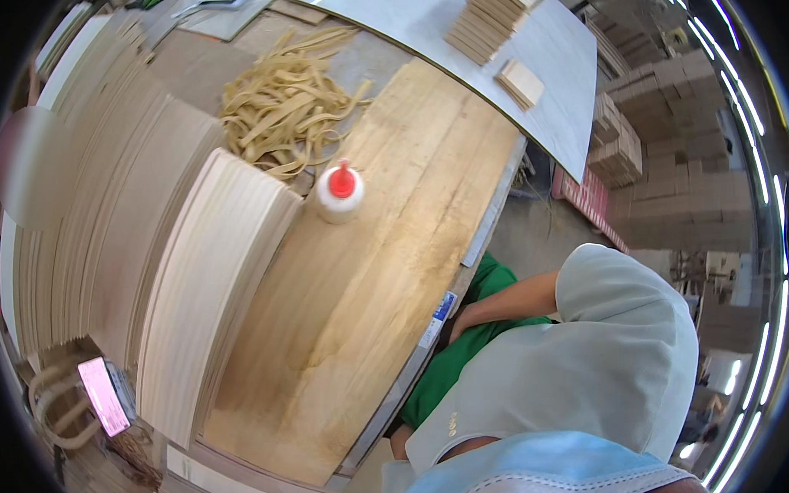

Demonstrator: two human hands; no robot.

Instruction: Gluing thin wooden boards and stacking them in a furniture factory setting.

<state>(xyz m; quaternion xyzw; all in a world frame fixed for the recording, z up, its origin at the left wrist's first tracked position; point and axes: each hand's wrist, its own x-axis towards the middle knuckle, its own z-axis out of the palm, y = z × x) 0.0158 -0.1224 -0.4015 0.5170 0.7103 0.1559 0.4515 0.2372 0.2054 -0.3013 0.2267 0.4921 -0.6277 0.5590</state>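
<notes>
Glue bottle on workboard – veneer stacks left of it, strip pile behind, small blocks farther back.

Matt raw wood board; glossy, probably plastic glue bottle.

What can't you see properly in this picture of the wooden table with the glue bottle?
- Both hands: head view, hidden below the edge of the worn wooden worktop; only a bare forearm over green cloth shows.
- Small pink-lit screen: too small and glary to make out.
- Pale smudge at left: blurred.
- Stacks of thin pale wooden sheets: bent and cut off by the fisheye rim.
- White glue bottle with red cap: how full it is cannot be told.
</notes>
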